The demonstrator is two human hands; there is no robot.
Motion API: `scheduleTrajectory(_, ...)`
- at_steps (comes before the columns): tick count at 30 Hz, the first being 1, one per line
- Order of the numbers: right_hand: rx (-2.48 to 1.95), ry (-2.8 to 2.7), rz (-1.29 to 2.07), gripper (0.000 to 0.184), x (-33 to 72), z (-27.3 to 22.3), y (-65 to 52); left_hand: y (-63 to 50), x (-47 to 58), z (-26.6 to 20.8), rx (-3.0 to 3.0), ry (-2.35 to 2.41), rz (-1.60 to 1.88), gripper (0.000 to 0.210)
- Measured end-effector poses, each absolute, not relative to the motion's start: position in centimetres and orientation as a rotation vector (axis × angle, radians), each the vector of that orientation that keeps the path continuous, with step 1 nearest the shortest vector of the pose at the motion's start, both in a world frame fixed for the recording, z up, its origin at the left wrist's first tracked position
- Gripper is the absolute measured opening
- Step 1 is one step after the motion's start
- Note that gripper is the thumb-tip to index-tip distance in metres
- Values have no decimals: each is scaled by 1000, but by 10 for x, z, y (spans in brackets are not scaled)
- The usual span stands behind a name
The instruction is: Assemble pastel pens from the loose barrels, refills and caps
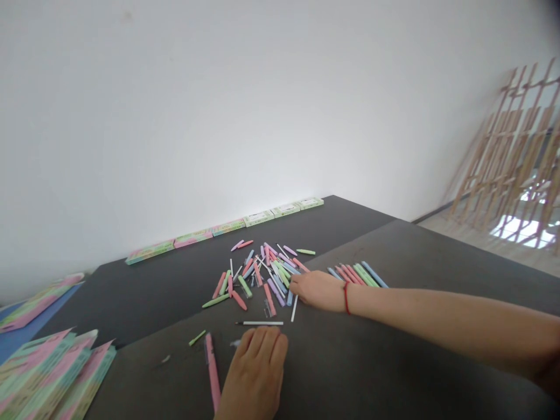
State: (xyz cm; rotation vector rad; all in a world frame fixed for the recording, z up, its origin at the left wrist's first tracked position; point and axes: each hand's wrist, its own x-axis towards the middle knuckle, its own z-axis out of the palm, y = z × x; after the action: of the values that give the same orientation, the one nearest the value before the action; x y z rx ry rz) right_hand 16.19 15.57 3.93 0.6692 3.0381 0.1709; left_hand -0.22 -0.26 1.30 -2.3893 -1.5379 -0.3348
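Right hand (317,290) at the near right edge of a pen heap (269,297)

We see two bare hands over a dark table (350,350). The right one comes in from the right, palm down with its fingers bent, at the edge of the heap. Its fingertips are partly hidden, so we cannot tell whether it grips anything; a blue piece (289,297) and a white stick (294,308) lie just beside it. A red cord (346,298) circles that wrist.

The left hand (254,370) is at the near side, its knuckles toward us and its fingers curled loosely — we cannot tell if something is inside. Just left of it lies a pink pen (212,373), with a small green piece (197,338) beyond that. A dark-tipped white stick (260,323) lies just past its fingers.

The heap sits mid-table, a loose scatter of pink, green, purple and blue pen pieces mixed with white sticks. To its right, past the right wrist, a row of pens (359,274) lies side by side in blue, pink and green.

Flat boxes (259,219) line the far edge by the white wall (262,105). We find more packs (48,373) overlapping at the near left — and a wooden rack (507,146) at the far right.
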Motion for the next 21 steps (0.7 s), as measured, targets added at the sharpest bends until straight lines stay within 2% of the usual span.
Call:
scheduleTrajectory(4,539,3038,303,18,167,32,146,-6,3,5,-2476,-1436,-147,25)
scheduleTrajectory(7,470,3036,334,19,167,34,146,-9,6,7,-2348,-1528,11,26)
scheduleTrajectory(10,466,3084,240,16,172,41,146,-13,8,12,-2294,-1544,94,27)
scheduleTrajectory(12,616,3195,30,9,177,46,142,-14,8,14,-2289,-1533,119,28)
scheduleTrajectory(14,880,3309,-427,6,181,47,133,-13,8,14,-2287,-1548,105,29)
scheduleTrajectory(16,1098,3221,-1217,5,181,43,119,-12,7,14,-2289,-1599,68,29)
scheduleTrajectory(18,1136,2774,-2104,3,177,35,103,-10,5,14,-2302,-1659,41,28)
scheduleTrajectory(19,1115,2489,-2436,5,174,31,96,-10,4,15,-2309,-1682,33,27)
scheduleTrajectory(21,1072,2035,-2819,9,169,22,84,-9,3,18,-2312,-1711,2,26)
